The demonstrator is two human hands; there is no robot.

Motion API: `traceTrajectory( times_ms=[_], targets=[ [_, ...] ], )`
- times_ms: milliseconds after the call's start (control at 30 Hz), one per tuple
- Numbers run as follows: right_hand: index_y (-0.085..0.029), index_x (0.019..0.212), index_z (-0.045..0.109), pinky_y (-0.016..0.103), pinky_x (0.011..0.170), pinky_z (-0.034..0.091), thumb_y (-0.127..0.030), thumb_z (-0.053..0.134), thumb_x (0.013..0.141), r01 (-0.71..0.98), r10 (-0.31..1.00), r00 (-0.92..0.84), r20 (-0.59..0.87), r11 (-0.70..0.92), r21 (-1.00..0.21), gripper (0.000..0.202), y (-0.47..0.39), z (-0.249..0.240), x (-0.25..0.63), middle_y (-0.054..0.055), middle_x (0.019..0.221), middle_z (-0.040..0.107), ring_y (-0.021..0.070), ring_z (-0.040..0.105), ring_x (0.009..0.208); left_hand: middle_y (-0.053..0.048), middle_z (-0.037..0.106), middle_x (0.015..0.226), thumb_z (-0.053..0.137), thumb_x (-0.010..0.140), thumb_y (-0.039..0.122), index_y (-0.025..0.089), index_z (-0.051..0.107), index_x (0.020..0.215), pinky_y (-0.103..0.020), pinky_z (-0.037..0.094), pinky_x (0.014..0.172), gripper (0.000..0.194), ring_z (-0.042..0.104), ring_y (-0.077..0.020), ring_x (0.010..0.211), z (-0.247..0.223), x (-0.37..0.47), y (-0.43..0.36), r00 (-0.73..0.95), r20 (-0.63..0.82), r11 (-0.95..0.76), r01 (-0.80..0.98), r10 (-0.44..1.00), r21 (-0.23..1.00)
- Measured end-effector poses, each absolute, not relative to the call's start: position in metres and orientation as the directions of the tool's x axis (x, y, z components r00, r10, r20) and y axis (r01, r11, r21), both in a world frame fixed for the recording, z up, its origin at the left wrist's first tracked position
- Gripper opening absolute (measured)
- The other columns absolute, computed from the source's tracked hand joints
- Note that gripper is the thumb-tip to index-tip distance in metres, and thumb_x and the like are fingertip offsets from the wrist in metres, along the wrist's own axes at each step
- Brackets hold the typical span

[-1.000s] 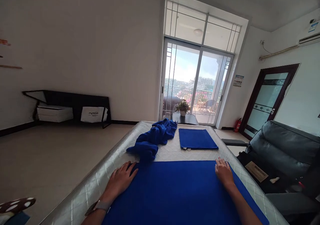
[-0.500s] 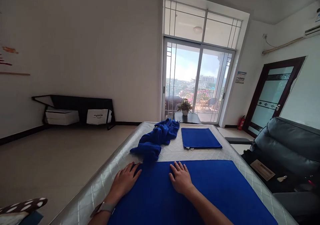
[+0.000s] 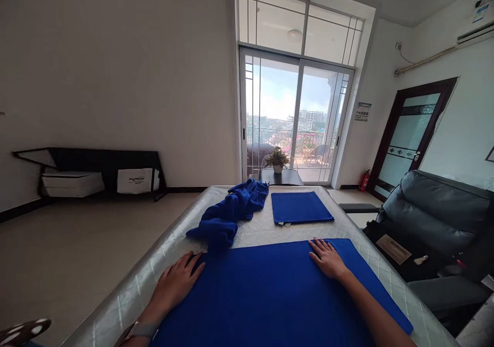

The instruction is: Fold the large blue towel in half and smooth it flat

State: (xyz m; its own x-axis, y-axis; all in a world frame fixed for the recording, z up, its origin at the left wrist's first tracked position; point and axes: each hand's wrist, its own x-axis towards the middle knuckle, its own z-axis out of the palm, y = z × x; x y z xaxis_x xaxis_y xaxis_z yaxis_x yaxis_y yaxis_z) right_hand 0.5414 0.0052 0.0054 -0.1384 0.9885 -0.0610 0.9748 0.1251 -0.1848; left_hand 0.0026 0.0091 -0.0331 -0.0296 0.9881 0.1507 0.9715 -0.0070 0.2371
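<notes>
A large blue cloth [image 3: 270, 290] lies spread flat on the silvery quilted surface [image 3: 250, 232]. My left hand [image 3: 175, 280] rests on its far left corner area, fingers apart. Near the far right part of the same cloth, my right hand [image 3: 327, 258] lies flat with fingers spread. Beyond my left hand is a crumpled blue cloth [image 3: 235, 210], its near end close to the spread cloth's far edge. A smaller, flat blue cloth [image 3: 301, 207] with a white tag lies beyond the large one, to the right of the crumpled cloth.
A dark armchair [image 3: 436, 213] stands at the right, with a brown card [image 3: 393, 249] on its seat. A potted plant [image 3: 277, 160] is on a small table past the far edge. Black shelving [image 3: 104, 159] with white boxes stands at the left wall.
My right hand has slid right across the large cloth, away from my left hand. The left hand remains near the far left corner. The camera view has turned slightly right.
</notes>
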Motion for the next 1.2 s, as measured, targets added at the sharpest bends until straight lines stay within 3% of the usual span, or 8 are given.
traceTrajectory(
  times_ms=[367,667,767,900,1033,1200],
  targets=[
    [-0.029,0.167,0.029,0.050,0.129,0.015,-0.056,0.021,0.105,0.974,0.985,0.173,0.007,-0.170,-0.147,0.067,0.025,-0.025,0.650,0.003,0.174,0.024,0.0266,0.021,0.160,-0.010,0.048,0.165,0.035,0.102,0.048,0.026,0.050,0.155,-0.054,0.033,0.124,0.059,0.041,-0.0311,0.153,-0.036,-0.001,0.013,0.001,0.144,-0.029,0.980,0.990,0.195],
    [-0.028,0.165,0.034,0.052,0.128,0.019,-0.055,0.024,0.105,0.972,0.975,0.216,0.058,-0.209,-0.106,0.067,0.019,-0.026,0.649,0.005,0.171,0.032,0.0275,0.024,0.159,-0.011,0.044,0.167,0.025,0.102,0.054,0.026,0.046,0.158,-0.054,0.030,0.126,0.066,0.040,-0.0301,0.153,-0.037,0.001,0.014,-0.024,0.113,0.003,0.982,0.993,0.186],
    [-0.022,0.162,0.041,0.053,0.128,0.017,-0.045,0.027,0.105,0.975,0.968,0.220,0.120,-0.216,-0.045,0.063,0.012,-0.014,0.636,0.009,0.169,0.037,0.0283,0.027,0.158,-0.011,0.044,0.167,0.026,0.102,0.054,0.025,0.046,0.157,-0.053,0.027,0.127,0.066,0.037,-0.0292,0.155,-0.036,0.003,0.013,-0.024,0.128,0.000,0.984,0.992,0.180],
    [-0.016,0.156,0.051,0.051,0.129,0.014,-0.033,0.029,0.104,0.997,0.982,0.080,0.172,-0.080,-0.009,0.059,0.002,0.011,0.583,0.012,0.166,0.041,0.0292,0.031,0.156,-0.012,0.045,0.166,0.027,0.103,0.052,0.026,0.048,0.157,-0.057,0.028,0.126,0.063,0.038,-0.0314,0.154,-0.040,0.001,0.014,-0.028,0.143,0.000,0.982,0.989,0.190],
    [-0.022,0.157,0.049,0.047,0.130,0.018,-0.041,0.032,0.106,0.962,0.971,-0.185,0.152,0.210,-0.173,0.058,-0.012,0.030,0.489,0.007,0.167,0.040,0.0250,0.030,0.157,-0.013,0.042,0.168,0.023,0.104,0.053,0.025,0.045,0.159,-0.054,0.026,0.127,0.065,0.037,-0.0313,0.155,-0.044,-0.002,0.014,-0.018,0.133,-0.008,0.981,0.991,0.194],
    [-0.025,0.162,0.041,0.049,0.130,0.019,-0.051,0.034,0.107,0.796,0.858,-0.490,0.156,0.513,-0.321,0.061,-0.025,0.024,0.374,0.005,0.170,0.032,0.0257,0.026,0.158,-0.012,0.041,0.169,0.025,0.104,0.054,0.026,0.044,0.159,-0.053,0.025,0.127,0.065,0.034,-0.0301,0.157,-0.035,0.003,0.009,-0.014,0.124,-0.009,0.983,0.992,0.184]
  ],
)
